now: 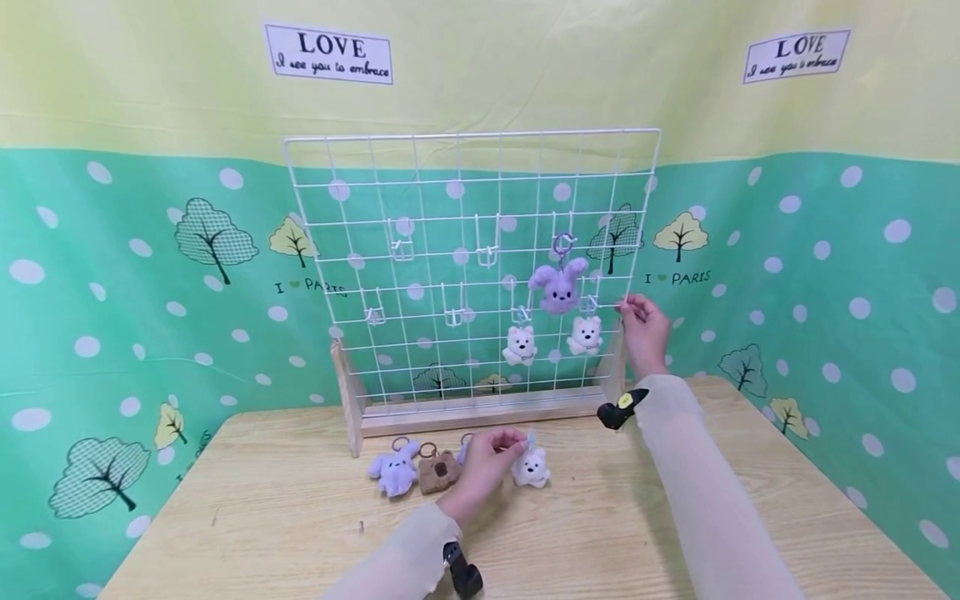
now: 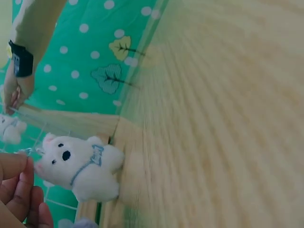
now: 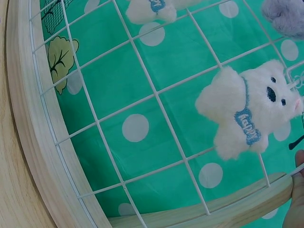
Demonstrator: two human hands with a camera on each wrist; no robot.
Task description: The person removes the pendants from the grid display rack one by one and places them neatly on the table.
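Observation:
In the head view my left hand (image 1: 487,462) pinches the light blue top loop of a white plush dog keychain (image 1: 531,471) low over the table. The left wrist view shows this white plush (image 2: 78,164) hanging from the fingertips, with a blue band across its body. My right hand (image 1: 647,332) holds the right side edge of a white wire grid rack (image 1: 472,134), fingers and thumb around the frame wire. Close to that hand hangs a white plush (image 1: 585,335), also seen in the right wrist view with blue lettering. A second white plush (image 1: 520,345) and a purple bunny plush (image 1: 559,292) hang beside it.
Left of my left hand lie a lavender bunny plush (image 1: 396,473) and a brown bear plush (image 1: 438,472) with rings; another lavender one is partly hidden behind the hand. Several bare hooks (image 1: 487,254) sit on the grid. A wooden base (image 1: 480,410) supports it on the wooden table (image 1: 570,542).

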